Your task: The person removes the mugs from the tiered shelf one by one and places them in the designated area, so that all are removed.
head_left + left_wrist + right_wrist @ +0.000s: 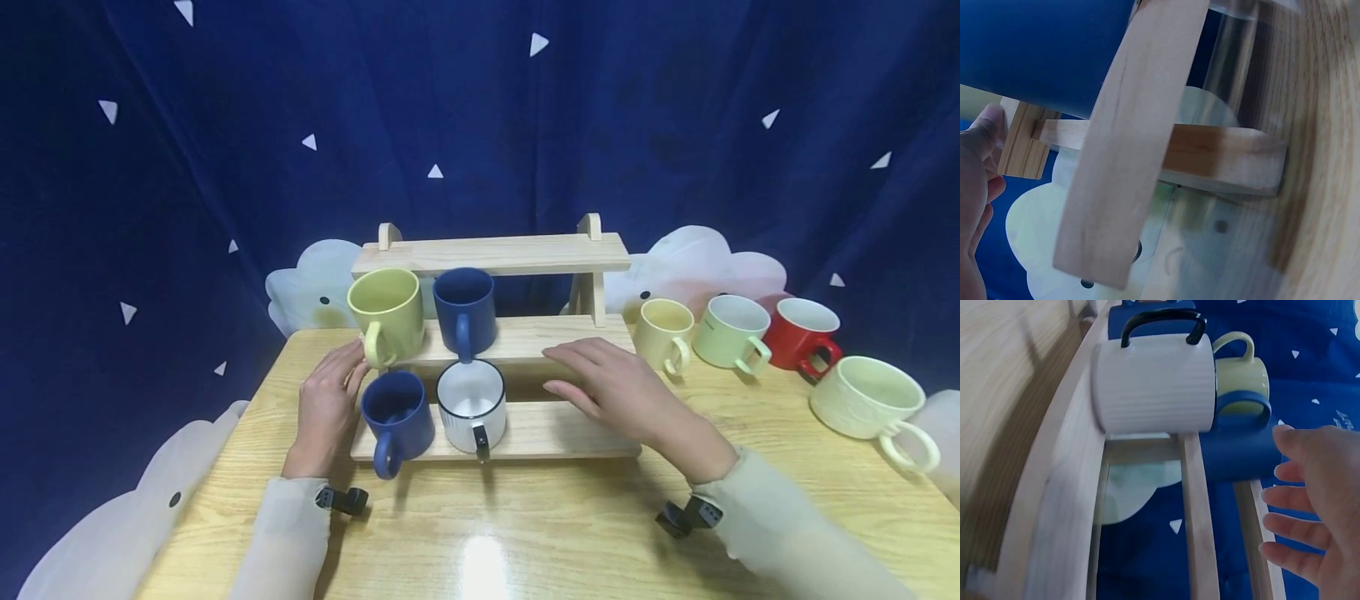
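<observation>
My left hand is at the left end of the rack's middle shelf, close beside a yellow-green mug. In the left wrist view, the thumb lies right at that shelf's end and the other fingers hang loosely. Over the right part of the rack, my right hand reaches in with extended fingers and holds nothing. Next to the yellow-green mug stands a blue mug. Below them, another blue mug and a white mug with black rim and handle share the bottom shelf.
The wooden rack's top shelf carries no mugs. To its right on the table stand a pale yellow mug, a mint mug, a red mug and a wide cream mug. A blue curtain hangs behind.
</observation>
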Demonstrator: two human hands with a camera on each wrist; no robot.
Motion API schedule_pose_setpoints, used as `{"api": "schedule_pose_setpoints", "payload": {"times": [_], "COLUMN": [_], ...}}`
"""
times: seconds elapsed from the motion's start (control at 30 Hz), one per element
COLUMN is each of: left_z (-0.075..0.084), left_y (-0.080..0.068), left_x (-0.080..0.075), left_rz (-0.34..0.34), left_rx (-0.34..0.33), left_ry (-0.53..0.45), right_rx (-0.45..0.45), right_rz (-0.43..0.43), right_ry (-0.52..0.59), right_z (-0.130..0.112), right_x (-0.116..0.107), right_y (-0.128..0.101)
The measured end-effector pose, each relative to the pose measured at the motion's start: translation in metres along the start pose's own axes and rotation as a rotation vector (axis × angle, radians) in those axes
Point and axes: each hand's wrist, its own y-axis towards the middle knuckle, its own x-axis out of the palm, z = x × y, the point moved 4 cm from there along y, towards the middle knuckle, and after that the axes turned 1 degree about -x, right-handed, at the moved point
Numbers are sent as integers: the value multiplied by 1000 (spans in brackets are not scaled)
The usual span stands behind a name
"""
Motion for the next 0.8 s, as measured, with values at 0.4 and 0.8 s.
{"api": "schedule_pose_setpoints", "payload": {"times": [0.4, 0.8], "left_z": [2, 1], "left_y": [0, -2], "left_x": [0, 0], "left_rz": [8, 1], "left_rx": [11, 3], "left_ry": [8, 15], "right_rx": [37, 125], "right_rz": [-37, -45], "right_ry": [-21, -63], "right_z": [-19, -36], "right_x": [13, 23], "right_y": [36, 67]}}
